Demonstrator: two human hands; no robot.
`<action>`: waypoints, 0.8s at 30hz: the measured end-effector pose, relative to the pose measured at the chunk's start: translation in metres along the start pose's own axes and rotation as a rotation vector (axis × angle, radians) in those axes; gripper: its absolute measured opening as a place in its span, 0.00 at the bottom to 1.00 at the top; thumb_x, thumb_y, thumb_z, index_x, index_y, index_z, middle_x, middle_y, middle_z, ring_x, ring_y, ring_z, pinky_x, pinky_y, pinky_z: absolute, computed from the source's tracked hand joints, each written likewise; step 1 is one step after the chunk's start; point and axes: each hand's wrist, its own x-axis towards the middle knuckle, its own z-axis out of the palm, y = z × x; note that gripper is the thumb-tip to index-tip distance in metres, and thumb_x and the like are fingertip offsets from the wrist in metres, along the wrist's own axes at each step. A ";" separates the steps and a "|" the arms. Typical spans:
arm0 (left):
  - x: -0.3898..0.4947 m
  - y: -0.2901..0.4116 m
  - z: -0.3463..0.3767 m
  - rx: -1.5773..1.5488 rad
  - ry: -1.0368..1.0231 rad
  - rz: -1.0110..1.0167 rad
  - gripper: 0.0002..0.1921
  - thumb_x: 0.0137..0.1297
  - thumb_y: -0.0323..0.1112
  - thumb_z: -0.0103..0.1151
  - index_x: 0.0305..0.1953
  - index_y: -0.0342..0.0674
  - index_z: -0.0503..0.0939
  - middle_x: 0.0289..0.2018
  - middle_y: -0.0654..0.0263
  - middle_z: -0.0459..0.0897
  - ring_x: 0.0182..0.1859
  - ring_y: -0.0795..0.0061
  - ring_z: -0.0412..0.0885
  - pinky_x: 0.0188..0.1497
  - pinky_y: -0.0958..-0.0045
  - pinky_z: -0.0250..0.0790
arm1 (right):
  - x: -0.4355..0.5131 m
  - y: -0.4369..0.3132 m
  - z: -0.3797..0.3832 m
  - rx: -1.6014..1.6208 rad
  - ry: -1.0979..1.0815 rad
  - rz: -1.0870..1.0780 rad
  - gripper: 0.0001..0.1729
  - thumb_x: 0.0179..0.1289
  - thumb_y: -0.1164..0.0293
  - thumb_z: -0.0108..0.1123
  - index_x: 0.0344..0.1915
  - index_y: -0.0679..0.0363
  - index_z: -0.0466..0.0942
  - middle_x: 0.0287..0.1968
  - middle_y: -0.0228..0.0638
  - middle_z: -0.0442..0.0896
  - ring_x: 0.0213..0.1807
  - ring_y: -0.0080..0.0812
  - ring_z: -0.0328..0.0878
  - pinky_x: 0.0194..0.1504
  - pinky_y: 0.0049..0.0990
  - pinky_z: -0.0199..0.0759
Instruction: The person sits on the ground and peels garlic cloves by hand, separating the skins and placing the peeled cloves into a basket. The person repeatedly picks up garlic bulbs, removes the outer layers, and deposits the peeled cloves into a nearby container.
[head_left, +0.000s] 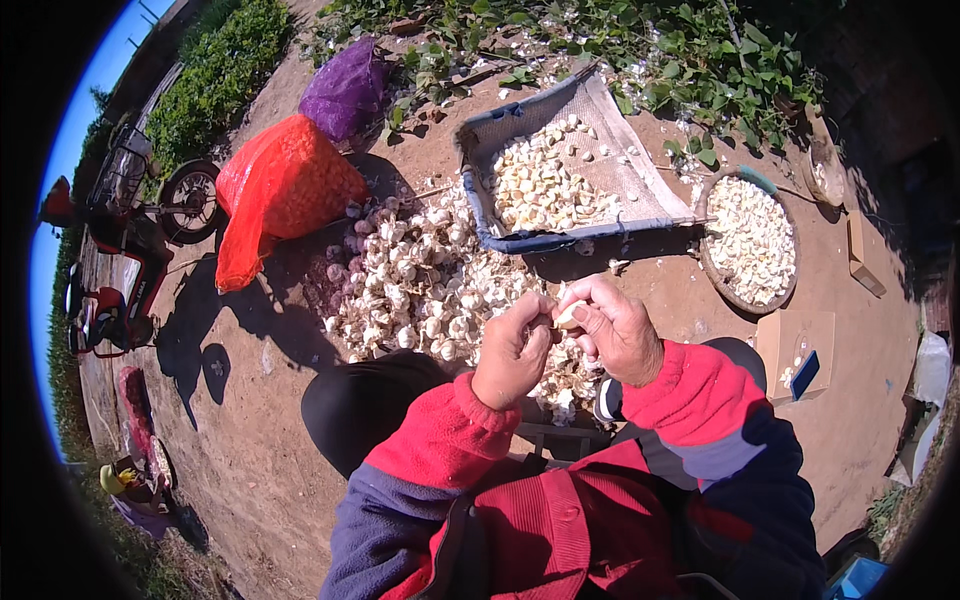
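Observation:
A pale garlic clove (568, 315) is pinched between the thumb and fingers of my right hand (622, 330). The fingertips of my left hand (516, 351) close on its left end; whether they grip the flesh or a bit of skin is too small to tell. Below and beyond both hands, a heap of garlic bulbs (409, 274) and loose skins lies on the bare ground. Past the heap sits a blue-rimmed woven scoop basket (637, 161) with many peeled cloves in it. To its right, a round basket (703, 251) holds more peeled cloves.
A red mesh sack (292, 180) and a purple mesh sack (346, 90) stand at the far left of the heap. A cardboard piece (776, 337) carries a dark blue flat object (805, 375). Farther left are an electric scooter (124, 262) and another person (135, 487).

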 end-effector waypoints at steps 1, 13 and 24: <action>0.001 0.005 0.001 -0.067 0.005 -0.041 0.07 0.64 0.19 0.47 0.41 0.33 0.73 0.28 0.66 0.77 0.32 0.82 0.77 0.34 0.79 0.70 | 0.000 -0.001 -0.001 0.137 -0.017 0.111 0.04 0.73 0.73 0.47 0.44 0.59 0.71 0.29 0.34 0.79 0.22 0.19 0.71 0.23 0.17 0.62; -0.001 0.003 0.000 -0.279 0.026 -0.174 0.08 0.70 0.29 0.56 0.47 0.34 0.78 0.35 0.68 0.78 0.33 0.83 0.76 0.33 0.81 0.69 | -0.001 0.009 0.005 0.162 0.080 0.126 0.05 0.67 0.75 0.58 0.41 0.62 0.72 0.31 0.32 0.81 0.21 0.18 0.75 0.21 0.17 0.66; 0.006 0.005 0.002 -0.453 0.045 -0.167 0.07 0.70 0.28 0.54 0.46 0.36 0.72 0.28 0.67 0.77 0.25 0.85 0.74 0.23 0.84 0.63 | 0.006 0.013 0.001 -0.466 0.191 -0.413 0.09 0.59 0.81 0.58 0.41 0.64 0.74 0.34 0.44 0.80 0.31 0.45 0.81 0.30 0.35 0.74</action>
